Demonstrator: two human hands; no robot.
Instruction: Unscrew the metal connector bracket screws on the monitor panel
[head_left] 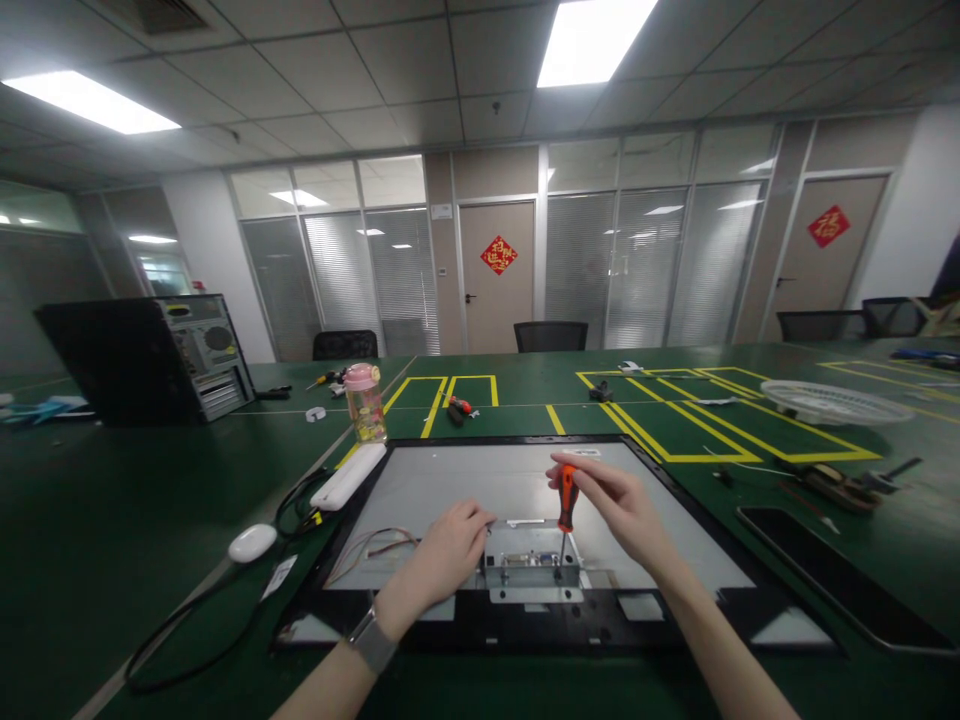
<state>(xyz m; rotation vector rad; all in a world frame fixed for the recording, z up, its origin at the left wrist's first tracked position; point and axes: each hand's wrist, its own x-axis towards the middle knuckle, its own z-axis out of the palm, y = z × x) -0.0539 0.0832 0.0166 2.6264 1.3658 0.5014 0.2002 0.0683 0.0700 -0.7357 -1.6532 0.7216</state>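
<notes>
A large flat display panel point(457, 475) with a black frame lies back side up on the table before me. On its near middle sits a small metal housing point(531, 577) with connector sockets in it. My left hand point(448, 545), with a grey watch on the wrist, grips the housing's left edge with bent fingers. From the right, my right hand point(619, 505) holds an orange and black screwdriver point(568, 498) by the top of its handle. The screwdriver stands nearly upright, its shaft reaching down into the housing's right end. Its very tip is hard to make out.
Left of the panel are a white power strip point(349, 478), a black cable point(191, 605), a white oval object point(253, 543) and a pink-lidded bottle point(365, 402). A computer case point(150, 355) stands far left. A long black panel point(840, 575) lies at right, near a glue gun point(840, 485).
</notes>
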